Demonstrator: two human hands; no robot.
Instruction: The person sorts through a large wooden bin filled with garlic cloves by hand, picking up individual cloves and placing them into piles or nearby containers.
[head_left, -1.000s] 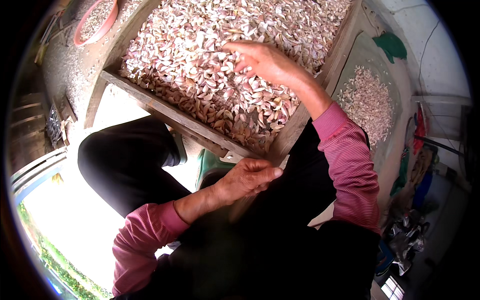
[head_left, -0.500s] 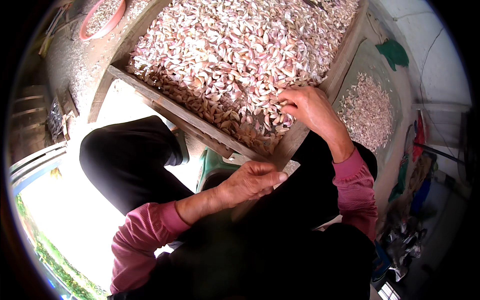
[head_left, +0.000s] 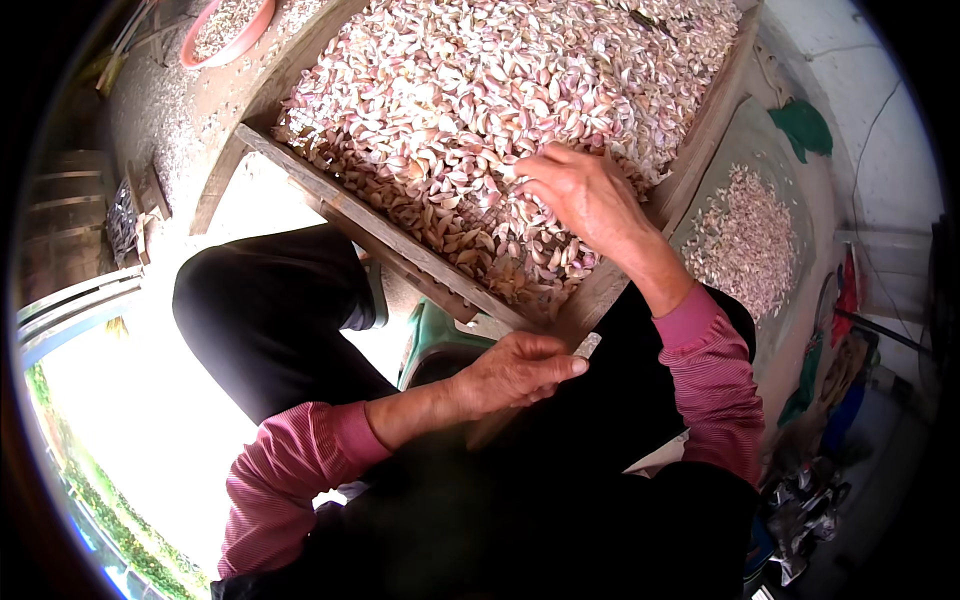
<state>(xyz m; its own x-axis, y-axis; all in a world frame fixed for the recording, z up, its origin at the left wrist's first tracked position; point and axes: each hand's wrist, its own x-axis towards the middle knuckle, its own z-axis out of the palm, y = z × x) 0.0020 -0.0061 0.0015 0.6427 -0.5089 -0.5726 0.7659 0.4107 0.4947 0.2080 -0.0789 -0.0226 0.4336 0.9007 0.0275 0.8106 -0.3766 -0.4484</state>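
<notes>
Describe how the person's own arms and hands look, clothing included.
The left hand and right hand are bare and ungloved. The left sleeve and right sleeve match: long, pinkish-red with fine stripes, each ending in a plain, unstriped cuff of similar colour.

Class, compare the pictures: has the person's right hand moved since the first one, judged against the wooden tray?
Yes: the right hand has moved toward the wooden tray's near corner, the one closest to the person.
</notes>
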